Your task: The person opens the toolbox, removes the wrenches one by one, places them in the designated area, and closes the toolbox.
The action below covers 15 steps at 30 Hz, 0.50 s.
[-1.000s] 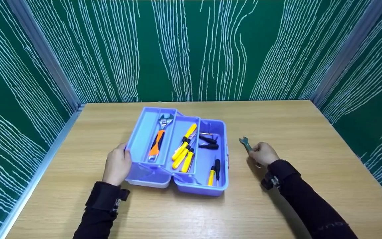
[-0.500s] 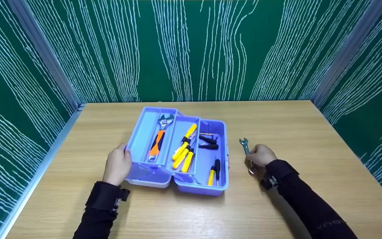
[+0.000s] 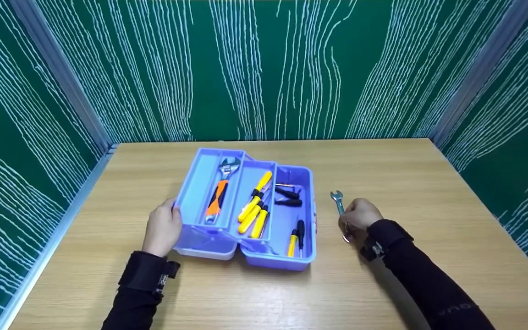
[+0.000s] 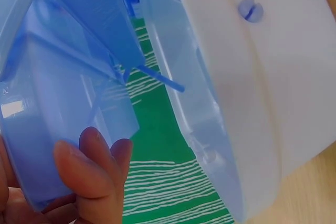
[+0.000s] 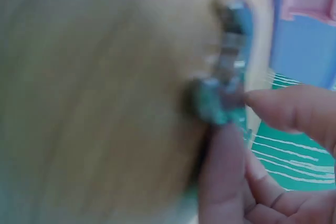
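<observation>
A purple toolbox (image 3: 277, 263) stands unfolded on the table, its stepped trays spread to the left. My left hand (image 3: 162, 227) grips the outer wall of the upper tray (image 3: 198, 183); in the left wrist view, its fingers (image 4: 86, 174) curl at the translucent blue plastic. Right of the box, my right hand (image 3: 361, 214) pinches a small metal wrench (image 3: 338, 200) by its middle. The open-ended head points away from me, and a shiny end shows below the fingers. In the right wrist view the wrench (image 5: 231, 56) is blurred, with thumb and fingertip at it.
An adjustable wrench (image 3: 218, 195) with an orange and black handle lies in the upper tray. Several yellow-handled tools (image 3: 255, 211) fill the middle tray. Black-handled screwdrivers (image 3: 288, 201) and a yellow one (image 3: 292, 243) lie in the base. Green white-streaked walls (image 3: 282, 91) enclose the table (image 3: 410, 174).
The wrench has turned in my right hand from a slant to nearly straight away from me, and its near end has come into sight. My left hand and the toolbox keep their places.
</observation>
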Tool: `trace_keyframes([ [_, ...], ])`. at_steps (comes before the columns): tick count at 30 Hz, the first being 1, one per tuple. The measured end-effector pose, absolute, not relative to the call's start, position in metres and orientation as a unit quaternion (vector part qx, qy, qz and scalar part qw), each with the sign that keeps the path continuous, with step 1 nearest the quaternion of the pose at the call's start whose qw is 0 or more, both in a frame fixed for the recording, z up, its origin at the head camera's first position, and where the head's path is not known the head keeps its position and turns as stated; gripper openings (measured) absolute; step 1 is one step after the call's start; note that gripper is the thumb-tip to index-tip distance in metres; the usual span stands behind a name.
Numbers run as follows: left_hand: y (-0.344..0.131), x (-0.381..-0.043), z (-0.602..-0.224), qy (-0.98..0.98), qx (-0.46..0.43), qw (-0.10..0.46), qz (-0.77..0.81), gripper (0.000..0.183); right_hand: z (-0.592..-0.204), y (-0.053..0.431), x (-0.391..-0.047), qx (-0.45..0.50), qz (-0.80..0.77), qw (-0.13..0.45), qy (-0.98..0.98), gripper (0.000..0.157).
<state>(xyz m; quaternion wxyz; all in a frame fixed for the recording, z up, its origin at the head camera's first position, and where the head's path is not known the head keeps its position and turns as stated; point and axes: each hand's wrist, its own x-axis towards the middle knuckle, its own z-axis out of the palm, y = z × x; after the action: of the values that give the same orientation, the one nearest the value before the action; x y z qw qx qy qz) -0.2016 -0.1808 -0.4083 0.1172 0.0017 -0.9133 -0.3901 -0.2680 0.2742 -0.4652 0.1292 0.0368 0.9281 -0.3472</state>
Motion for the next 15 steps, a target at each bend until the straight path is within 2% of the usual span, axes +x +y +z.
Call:
trace_keyframes([
  [8,-0.182,-0.202,-0.409,-0.913,0.006,0.114,-0.393,0.038,-0.448,0.255,-0.265,0.000,-0.401,0.034,0.915,0.035],
  [11,-0.181,-0.202,-0.409,-0.913,0.007,0.114,-0.392,0.038,-0.445,0.238,-0.260,-0.015,-0.481,0.024,0.876,0.039],
  [15,-0.181,-0.202,-0.409,-0.912,0.009,0.114,-0.394,0.038,-0.444,0.218,-0.253,-0.018,-0.545,0.042,0.837,0.047],
])
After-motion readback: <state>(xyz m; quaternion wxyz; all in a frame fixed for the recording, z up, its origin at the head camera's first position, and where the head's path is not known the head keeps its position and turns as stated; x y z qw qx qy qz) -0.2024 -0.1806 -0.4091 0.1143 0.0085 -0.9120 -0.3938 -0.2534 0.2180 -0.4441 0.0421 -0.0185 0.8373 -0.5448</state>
